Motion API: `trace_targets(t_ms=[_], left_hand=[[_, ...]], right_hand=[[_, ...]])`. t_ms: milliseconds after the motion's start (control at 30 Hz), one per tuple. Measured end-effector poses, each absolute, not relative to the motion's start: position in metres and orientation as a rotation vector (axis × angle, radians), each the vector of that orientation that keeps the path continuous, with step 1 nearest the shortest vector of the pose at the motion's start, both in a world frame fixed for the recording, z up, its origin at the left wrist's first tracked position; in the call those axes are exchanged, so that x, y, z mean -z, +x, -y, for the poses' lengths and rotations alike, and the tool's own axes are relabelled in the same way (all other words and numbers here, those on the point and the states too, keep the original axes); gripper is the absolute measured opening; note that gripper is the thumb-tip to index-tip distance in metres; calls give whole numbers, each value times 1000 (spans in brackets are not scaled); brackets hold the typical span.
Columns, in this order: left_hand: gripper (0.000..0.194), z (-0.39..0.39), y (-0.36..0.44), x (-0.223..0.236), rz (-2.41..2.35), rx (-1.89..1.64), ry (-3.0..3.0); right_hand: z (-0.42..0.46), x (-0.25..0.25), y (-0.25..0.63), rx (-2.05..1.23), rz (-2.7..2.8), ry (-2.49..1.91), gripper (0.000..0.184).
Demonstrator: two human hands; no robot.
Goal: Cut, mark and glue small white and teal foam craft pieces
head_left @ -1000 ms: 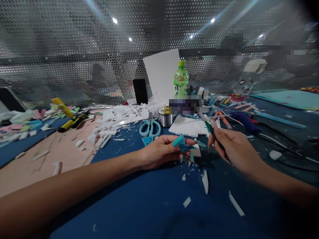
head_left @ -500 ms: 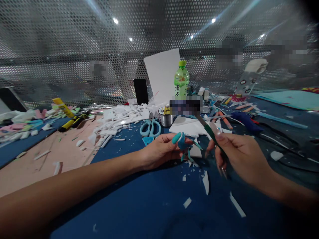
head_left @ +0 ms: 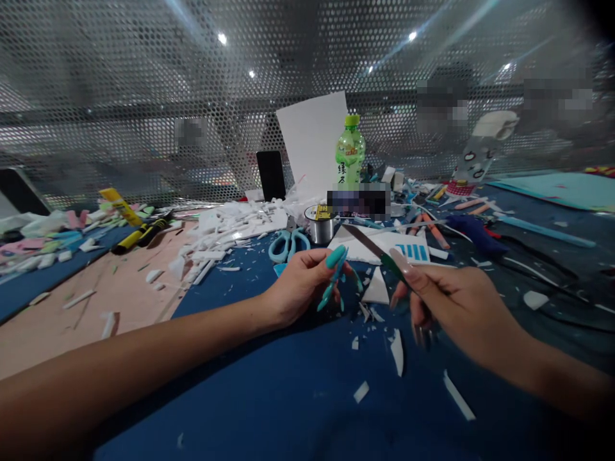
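My left hand (head_left: 298, 286), with long teal nails, is closed in a pinch on a small blue piece (head_left: 331, 289). The piece is turned nearly edge-on, so its full shape does not show. In my right hand (head_left: 459, 301) is a knife (head_left: 368, 243) with a dark green handle, fingers wrapped round it. Its blade points up and left, apart from the blue piece. Beneath and between the hands, a white triangular scrap (head_left: 377, 288) and small shavings (head_left: 369, 312) lie on the blue table (head_left: 269, 397).
Behind my left hand lie light-blue scissors (head_left: 289, 246) beside a wire spool (head_left: 321, 227). A green bottle (head_left: 350, 157) stands farther back. White offcuts (head_left: 240, 224) are heaped left of centre. On the right are a dark blue tool (head_left: 473, 235) and black cables (head_left: 542, 259).
My left hand has shifted slightly left and turned the blue piece more edge-on. The knife has swung left and its blade lies flatter. A white card with blue stripes now shows behind it.
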State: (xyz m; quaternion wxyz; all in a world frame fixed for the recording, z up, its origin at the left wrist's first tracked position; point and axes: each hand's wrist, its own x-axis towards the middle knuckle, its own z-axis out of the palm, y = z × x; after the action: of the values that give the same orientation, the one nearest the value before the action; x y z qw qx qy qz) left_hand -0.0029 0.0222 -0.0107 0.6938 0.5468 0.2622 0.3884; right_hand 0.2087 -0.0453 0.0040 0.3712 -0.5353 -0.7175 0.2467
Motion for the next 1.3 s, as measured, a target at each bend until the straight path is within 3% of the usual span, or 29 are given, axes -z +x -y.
trace_targets(t_ms=[333,1300], left_hand=[[28,-10,-4,2,-630,-968,1433],[19,-8,-2,0,-565,-914,1473]], right_hand=[[46,-5,208,-412,2025,-1383,47],[44,-5,206,-414,2080,-1364,49]])
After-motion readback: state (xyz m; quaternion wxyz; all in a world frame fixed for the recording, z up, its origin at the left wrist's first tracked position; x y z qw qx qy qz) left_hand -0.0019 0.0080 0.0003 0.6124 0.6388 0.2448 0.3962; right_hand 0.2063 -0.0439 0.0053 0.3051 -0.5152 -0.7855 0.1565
